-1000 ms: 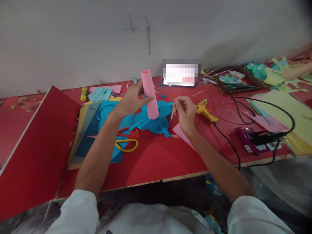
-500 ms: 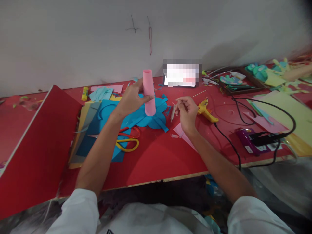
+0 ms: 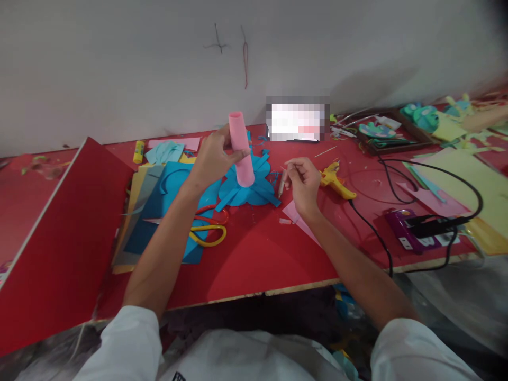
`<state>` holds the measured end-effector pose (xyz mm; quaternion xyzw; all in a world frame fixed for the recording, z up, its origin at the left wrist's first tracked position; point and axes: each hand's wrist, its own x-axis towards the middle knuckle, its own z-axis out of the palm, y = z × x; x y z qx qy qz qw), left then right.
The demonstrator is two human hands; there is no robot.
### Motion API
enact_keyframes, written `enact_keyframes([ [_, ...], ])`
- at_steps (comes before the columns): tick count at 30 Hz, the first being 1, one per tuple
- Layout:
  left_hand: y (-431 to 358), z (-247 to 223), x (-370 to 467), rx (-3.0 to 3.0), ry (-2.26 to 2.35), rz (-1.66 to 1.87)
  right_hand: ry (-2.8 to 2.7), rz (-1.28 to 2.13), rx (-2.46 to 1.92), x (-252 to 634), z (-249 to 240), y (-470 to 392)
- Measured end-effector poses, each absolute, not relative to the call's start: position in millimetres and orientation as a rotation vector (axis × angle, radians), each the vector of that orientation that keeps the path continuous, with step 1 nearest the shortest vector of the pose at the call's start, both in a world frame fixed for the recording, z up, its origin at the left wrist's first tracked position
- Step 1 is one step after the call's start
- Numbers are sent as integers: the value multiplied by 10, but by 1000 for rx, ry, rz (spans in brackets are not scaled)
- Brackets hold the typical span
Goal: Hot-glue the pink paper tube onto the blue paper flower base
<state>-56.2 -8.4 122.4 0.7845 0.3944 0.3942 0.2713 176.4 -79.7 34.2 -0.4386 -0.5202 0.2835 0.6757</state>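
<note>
My left hand [image 3: 216, 153] is wrapped round a pink paper tube [image 3: 240, 151], thumb across its front. The tube leans a little to the left at its top. Its lower end stands on a blue paper flower shape [image 3: 246, 196] with strips spreading out from around the tube. To the right, my right hand [image 3: 304, 182] is closed with its fingertips pinched together; whether anything is between them I cannot make out. Just left of those fingers lies a thin pale stick [image 3: 281, 184]. A yellow glue gun [image 3: 337, 180] rests right beside the right hand.
Scissors with red and yellow handles [image 3: 208, 236] lie on blue sheets [image 3: 138, 233] at left. A raised red panel [image 3: 59, 254] stands further left. A purple power strip [image 3: 410, 230] with black cables sits right. A lit screen [image 3: 296, 121] leans on the wall. Another person's arm [image 3: 490, 119] shows far right.
The tube's top has tipped slightly left in my left hand. The blue flower shape beneath has turned and shifted slightly right. My right hand has barely moved.
</note>
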Motion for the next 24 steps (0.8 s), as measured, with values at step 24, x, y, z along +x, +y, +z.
enact_keyframes([
  [24, -178, 1321, -528, 2167, 1061, 1027, -1175, 670, -981, 1756, 326, -789],
])
